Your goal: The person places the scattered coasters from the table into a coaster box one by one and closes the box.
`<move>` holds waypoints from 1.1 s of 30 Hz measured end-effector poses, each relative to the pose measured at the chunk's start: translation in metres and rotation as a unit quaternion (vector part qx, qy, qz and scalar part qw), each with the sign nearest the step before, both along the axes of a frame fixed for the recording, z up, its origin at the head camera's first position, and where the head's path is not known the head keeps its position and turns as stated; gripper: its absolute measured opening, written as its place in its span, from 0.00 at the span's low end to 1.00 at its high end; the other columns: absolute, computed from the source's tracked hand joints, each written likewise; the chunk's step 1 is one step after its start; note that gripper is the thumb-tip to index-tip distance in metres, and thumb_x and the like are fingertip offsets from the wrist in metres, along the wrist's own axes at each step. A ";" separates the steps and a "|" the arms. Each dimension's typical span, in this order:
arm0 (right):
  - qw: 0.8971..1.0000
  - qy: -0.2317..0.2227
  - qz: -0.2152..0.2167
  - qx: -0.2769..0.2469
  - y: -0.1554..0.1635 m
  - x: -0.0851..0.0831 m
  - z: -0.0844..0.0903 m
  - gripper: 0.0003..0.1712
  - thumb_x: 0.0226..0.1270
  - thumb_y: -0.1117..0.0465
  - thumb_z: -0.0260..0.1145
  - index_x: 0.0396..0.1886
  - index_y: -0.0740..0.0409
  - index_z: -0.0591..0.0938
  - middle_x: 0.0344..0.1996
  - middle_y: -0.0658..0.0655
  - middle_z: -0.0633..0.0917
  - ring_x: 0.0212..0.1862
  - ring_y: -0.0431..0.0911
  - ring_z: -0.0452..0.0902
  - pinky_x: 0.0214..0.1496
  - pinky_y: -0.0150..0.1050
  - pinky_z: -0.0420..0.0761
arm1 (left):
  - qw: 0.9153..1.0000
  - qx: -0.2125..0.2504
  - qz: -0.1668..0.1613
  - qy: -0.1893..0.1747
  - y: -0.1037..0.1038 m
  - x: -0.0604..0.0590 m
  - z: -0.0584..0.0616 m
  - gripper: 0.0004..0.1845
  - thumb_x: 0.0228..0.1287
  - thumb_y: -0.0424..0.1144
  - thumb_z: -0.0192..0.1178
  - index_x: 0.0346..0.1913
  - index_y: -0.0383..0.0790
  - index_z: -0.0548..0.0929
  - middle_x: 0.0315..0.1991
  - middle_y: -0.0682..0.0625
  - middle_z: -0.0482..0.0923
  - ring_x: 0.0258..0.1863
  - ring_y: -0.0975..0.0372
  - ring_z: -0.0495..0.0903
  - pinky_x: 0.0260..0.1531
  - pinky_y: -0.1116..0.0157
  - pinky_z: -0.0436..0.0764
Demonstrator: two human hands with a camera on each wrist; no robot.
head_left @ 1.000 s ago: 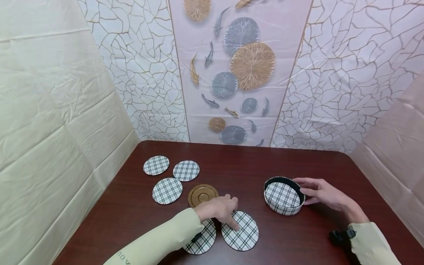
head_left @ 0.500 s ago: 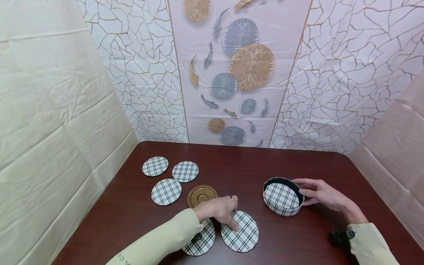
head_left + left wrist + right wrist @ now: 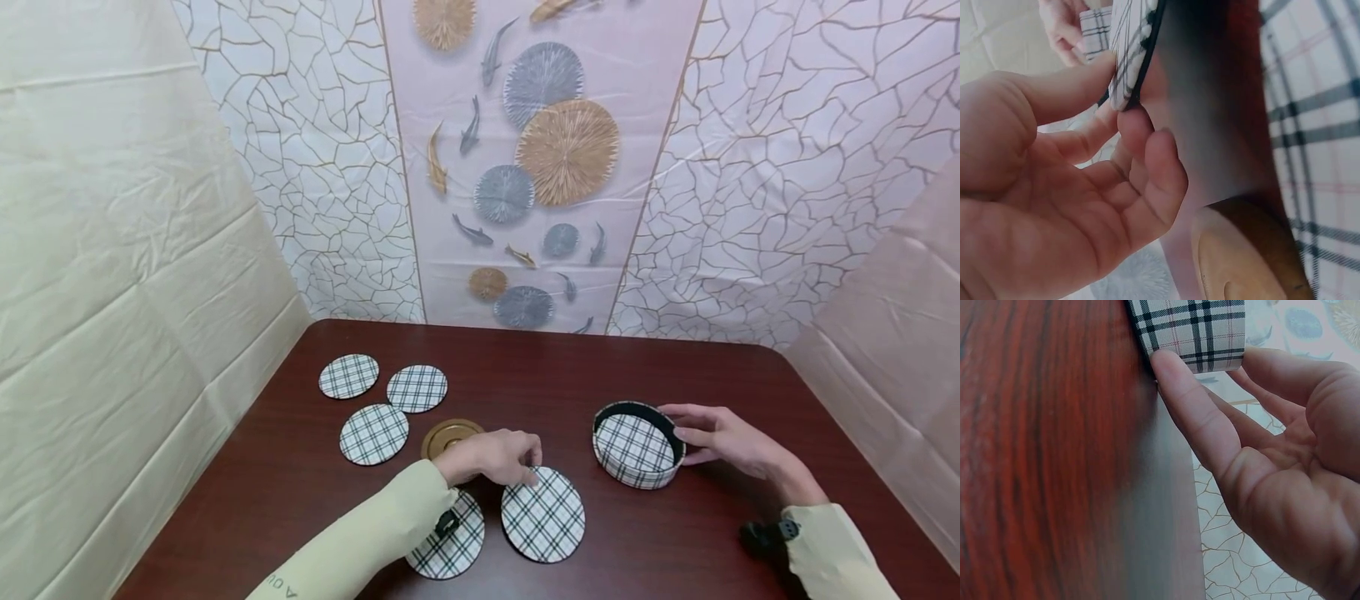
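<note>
Dark wood table [image 3: 525, 375]: left hand [image 3: 491, 457] pinches far edge of plaid coaster [image 3: 543, 514] between thumb and fingertips; right hand [image 3: 720, 437], fingers relaxed, touches plaid box [image 3: 636, 446] wall.

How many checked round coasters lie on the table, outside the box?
5. Three at far left, one under the left sleeve, one pinched by the left hand. The box may hide more.

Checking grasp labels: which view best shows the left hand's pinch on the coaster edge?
Left wrist: the left hand fills it, thumb and fingertips pinching the coaster rim. Head shows hand and whole coaster, but knuckles hide the contact. Right wrist shows neither.
</note>
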State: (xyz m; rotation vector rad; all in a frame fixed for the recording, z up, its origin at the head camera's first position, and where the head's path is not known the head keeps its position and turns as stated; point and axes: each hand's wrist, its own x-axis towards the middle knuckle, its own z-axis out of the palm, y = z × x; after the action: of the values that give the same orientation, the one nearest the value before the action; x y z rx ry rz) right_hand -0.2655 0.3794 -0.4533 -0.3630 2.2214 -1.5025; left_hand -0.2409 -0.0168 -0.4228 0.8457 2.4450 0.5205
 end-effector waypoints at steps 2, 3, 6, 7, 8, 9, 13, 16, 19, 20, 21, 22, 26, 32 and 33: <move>1.000 0.002 0.005 -0.001 0.000 0.000 -0.001 0.33 0.74 0.60 0.59 0.73 0.66 0.61 0.67 0.78 0.65 0.53 0.46 0.81 0.48 0.52 0.85 | 0.999 0.027 0.006 -0.031 -0.002 -0.003 0.001 0.03 0.71 0.42 0.59 0.41 0.49 0.76 0.35 0.57 0.75 0.22 0.66 0.71 0.25 0.68 0.77; 1.000 0.002 0.008 -0.002 0.000 0.000 -0.001 0.33 0.74 0.60 0.59 0.73 0.66 0.61 0.67 0.78 0.65 0.53 0.46 0.81 0.48 0.52 0.85 | 0.998 0.039 0.009 -0.047 -0.003 -0.005 0.001 0.02 0.72 0.41 0.57 0.42 0.48 0.76 0.35 0.57 0.75 0.21 0.66 0.71 0.25 0.67 0.79; 1.000 0.004 0.014 -0.003 0.000 -0.001 -0.002 0.33 0.74 0.61 0.59 0.73 0.67 0.61 0.67 0.78 0.64 0.53 0.46 0.81 0.48 0.52 0.85 | 0.994 0.069 0.020 -0.081 -0.006 -0.009 0.003 0.02 0.74 0.40 0.55 0.42 0.47 0.77 0.33 0.55 0.75 0.21 0.64 0.72 0.25 0.65 0.83; 1.000 0.004 0.015 -0.004 0.000 -0.001 -0.003 0.33 0.74 0.61 0.59 0.73 0.67 0.61 0.67 0.78 0.65 0.53 0.46 0.81 0.48 0.52 0.85 | 0.992 0.081 0.024 -0.090 -0.007 -0.010 0.003 0.02 0.73 0.39 0.55 0.42 0.47 0.78 0.32 0.54 0.75 0.22 0.64 0.72 0.24 0.65 0.83; 1.000 0.005 0.015 -0.004 0.000 -0.001 -0.003 0.33 0.74 0.61 0.59 0.73 0.67 0.61 0.67 0.78 0.65 0.53 0.46 0.81 0.48 0.53 0.85 | 0.990 0.093 0.027 -0.098 -0.008 -0.011 0.004 0.03 0.73 0.38 0.55 0.41 0.46 0.78 0.31 0.54 0.74 0.23 0.64 0.73 0.23 0.65 0.82; 1.000 0.005 0.015 -0.003 0.000 -0.001 -0.003 0.33 0.74 0.61 0.59 0.73 0.67 0.61 0.67 0.78 0.65 0.53 0.46 0.81 0.48 0.53 0.85 | 0.988 0.105 0.029 -0.106 -0.009 -0.013 0.004 0.03 0.73 0.38 0.55 0.41 0.46 0.79 0.30 0.54 0.74 0.23 0.64 0.73 0.23 0.65 0.82; 1.000 0.003 0.010 -0.001 0.000 0.001 -0.001 0.33 0.74 0.60 0.59 0.73 0.66 0.61 0.67 0.78 0.64 0.53 0.46 0.81 0.48 0.53 0.85 | 0.975 0.170 0.049 -0.135 -0.011 -0.019 0.007 0.03 0.72 0.35 0.56 0.40 0.43 0.80 0.26 0.52 0.74 0.23 0.63 0.73 0.19 0.65 0.80; 1.000 0.004 0.007 0.000 0.000 0.001 -0.001 0.33 0.74 0.60 0.59 0.73 0.66 0.61 0.67 0.78 0.64 0.53 0.45 0.81 0.48 0.52 0.85 | 0.962 0.215 0.078 -0.145 -0.012 -0.024 0.010 0.03 0.72 0.35 0.55 0.41 0.42 0.79 0.26 0.51 0.73 0.22 0.62 0.73 0.19 0.64 0.80; 1.000 0.007 0.008 0.002 0.000 0.000 0.000 0.33 0.74 0.60 0.59 0.73 0.66 0.61 0.67 0.78 0.65 0.53 0.45 0.81 0.48 0.51 0.85 | 0.954 0.241 0.108 -0.144 -0.012 -0.029 0.012 0.03 0.73 0.35 0.55 0.42 0.42 0.79 0.27 0.50 0.73 0.22 0.61 0.74 0.22 0.62 0.81; 1.000 0.007 0.008 0.001 0.001 0.000 -0.001 0.33 0.74 0.60 0.59 0.73 0.66 0.61 0.67 0.78 0.65 0.53 0.45 0.81 0.48 0.51 0.85 | 0.952 0.247 0.116 -0.142 -0.012 -0.031 0.012 0.03 0.73 0.35 0.55 0.42 0.42 0.79 0.27 0.50 0.73 0.22 0.61 0.74 0.22 0.60 0.82; 1.000 0.006 0.009 0.000 0.001 0.000 -0.001 0.33 0.74 0.60 0.59 0.73 0.66 0.61 0.67 0.78 0.65 0.53 0.45 0.81 0.48 0.52 0.85 | 0.950 0.251 0.123 -0.139 -0.012 -0.032 0.012 0.03 0.73 0.35 0.55 0.42 0.42 0.78 0.27 0.50 0.73 0.22 0.60 0.74 0.23 0.59 0.83; 1.000 0.006 0.010 -0.002 0.001 0.000 -0.001 0.33 0.74 0.60 0.59 0.73 0.66 0.61 0.67 0.78 0.65 0.53 0.45 0.81 0.48 0.52 0.85 | 0.948 0.256 0.130 -0.138 -0.011 -0.033 0.012 0.03 0.73 0.36 0.55 0.42 0.42 0.78 0.27 0.49 0.73 0.22 0.60 0.74 0.24 0.58 0.83; 1.000 0.005 0.011 -0.006 0.002 -0.001 -0.001 0.33 0.74 0.61 0.59 0.73 0.67 0.60 0.67 0.78 0.64 0.53 0.45 0.81 0.49 0.52 0.85 | 0.935 0.285 0.158 -0.144 -0.007 -0.036 0.008 0.03 0.73 0.36 0.55 0.43 0.40 0.77 0.28 0.49 0.73 0.24 0.60 0.74 0.22 0.62 0.81; 1.000 0.005 0.009 0.000 0.002 -0.001 -0.001 0.34 0.74 0.60 0.59 0.73 0.67 0.61 0.67 0.78 0.65 0.53 0.45 0.81 0.49 0.52 0.85 | 0.906 0.330 0.204 -0.170 0.001 -0.042 -0.003 0.03 0.73 0.35 0.55 0.45 0.39 0.76 0.30 0.49 0.74 0.24 0.60 0.74 0.19 0.68 0.77; 1.000 0.006 0.009 0.001 0.002 -0.001 -0.001 0.34 0.74 0.60 0.59 0.73 0.67 0.61 0.67 0.78 0.65 0.53 0.45 0.80 0.49 0.52 0.85 | 0.902 0.337 0.210 -0.171 0.002 -0.043 -0.004 0.04 0.73 0.35 0.55 0.45 0.39 0.76 0.31 0.49 0.74 0.24 0.60 0.74 0.19 0.68 0.78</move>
State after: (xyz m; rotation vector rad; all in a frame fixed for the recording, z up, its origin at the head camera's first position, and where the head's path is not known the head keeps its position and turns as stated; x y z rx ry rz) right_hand -0.2663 0.3813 -0.4541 -0.3919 2.2233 -1.4913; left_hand -0.2839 -0.0146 -0.4268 0.3919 2.1077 1.5930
